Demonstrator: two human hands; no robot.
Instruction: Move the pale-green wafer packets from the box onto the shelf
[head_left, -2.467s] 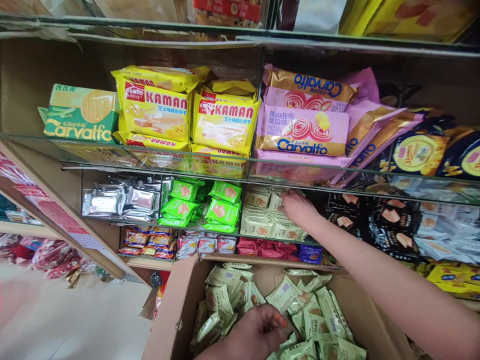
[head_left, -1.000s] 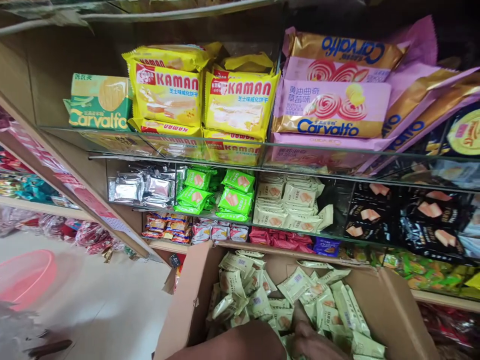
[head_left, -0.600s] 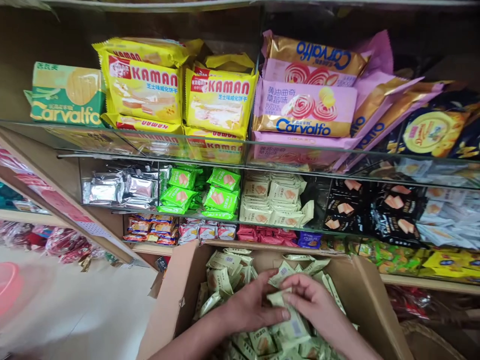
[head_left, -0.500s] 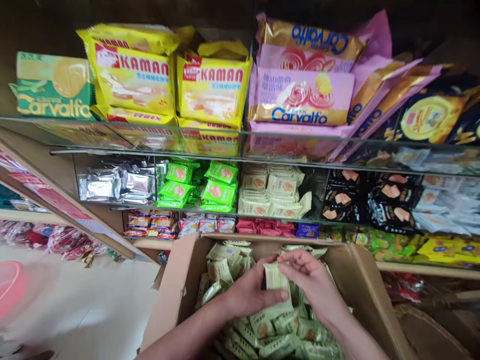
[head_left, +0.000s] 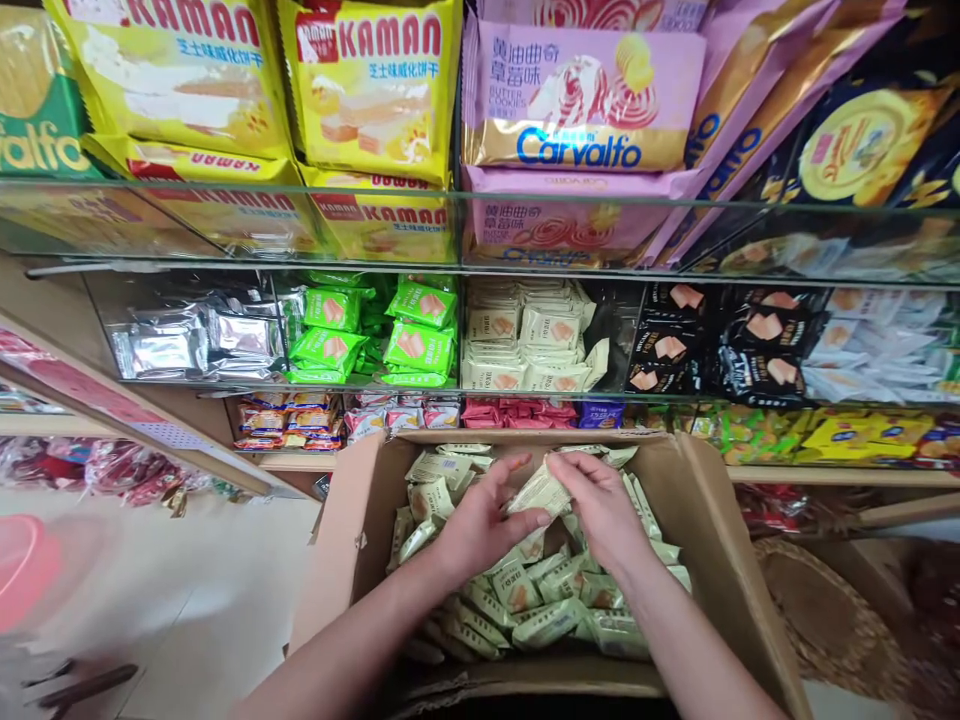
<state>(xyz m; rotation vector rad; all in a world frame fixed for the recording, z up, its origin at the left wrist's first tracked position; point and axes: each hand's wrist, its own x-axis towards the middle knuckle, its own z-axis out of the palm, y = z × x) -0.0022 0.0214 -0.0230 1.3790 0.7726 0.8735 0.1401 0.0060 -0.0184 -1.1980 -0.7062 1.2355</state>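
Both hands are above an open cardboard box (head_left: 341, 560) filled with small pale-green snack packets (head_left: 551, 622). Between them one snack packet (head_left: 541, 490) lies tilted, its printed side up. My right hand (head_left: 604, 510) pinches its upper right end between thumb and fingers. On the other side, my left hand (head_left: 480, 525) cradles the packet's left end, the thumb along its lower edge and the fingers curved behind. Whether a second packet lies under this one is hidden by the fingers.
Behind the box, a glass-fronted shelf holds cream packets (head_left: 525, 335), green packets (head_left: 416, 325), silver packets (head_left: 202, 340) and black packets (head_left: 765, 335). Larger yellow wafer bags (head_left: 367, 90) and pink cookie bags (head_left: 581, 100) stand above. A pink tub (head_left: 28, 570) is at left.
My view has shifted, so the shelves sit higher and further left. The packet between my hands has turned from nearly upright to slanted, with my right hand now pinching its upper end.
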